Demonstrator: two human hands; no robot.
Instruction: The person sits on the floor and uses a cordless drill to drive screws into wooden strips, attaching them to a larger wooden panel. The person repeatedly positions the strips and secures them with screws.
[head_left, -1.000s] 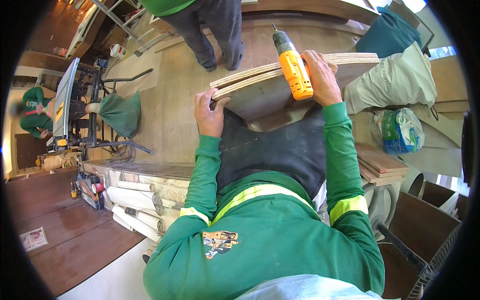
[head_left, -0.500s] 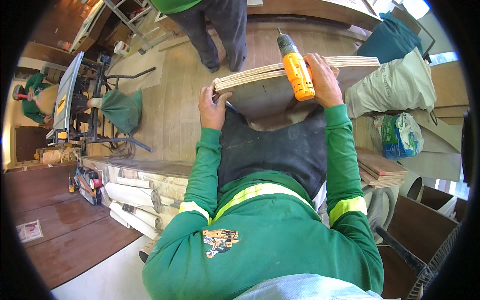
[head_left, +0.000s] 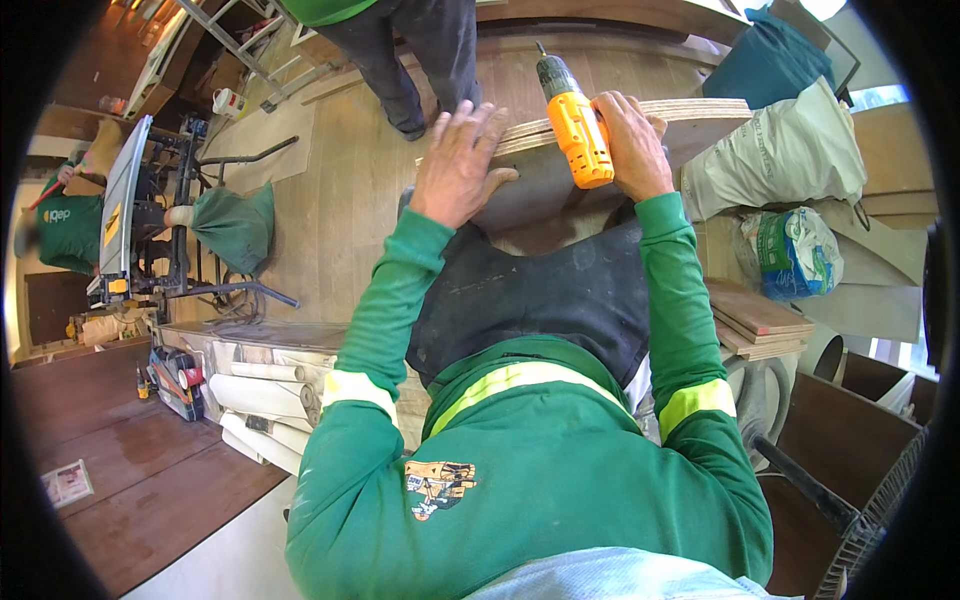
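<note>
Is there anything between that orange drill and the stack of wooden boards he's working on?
Nothing visible does. The right hand holds the orange drill directly at the boards, and the left hand lies flat beside it.

Layered wood, bright plastic and matt cloth.

The plywood board (head_left: 640, 125) shows pale, banded plies along its raw edge and a dull, unfinished face. The drill (head_left: 572, 125) has a smooth orange plastic body with a dark, matt chuck end. The floor (head_left: 350, 190) is light wooden planking with a soft sheen. The sleeves (head_left: 385, 310) are green knit cloth with yellow reflective bands, and the rolls (head_left: 262, 400) look like off-white paper.
</note>
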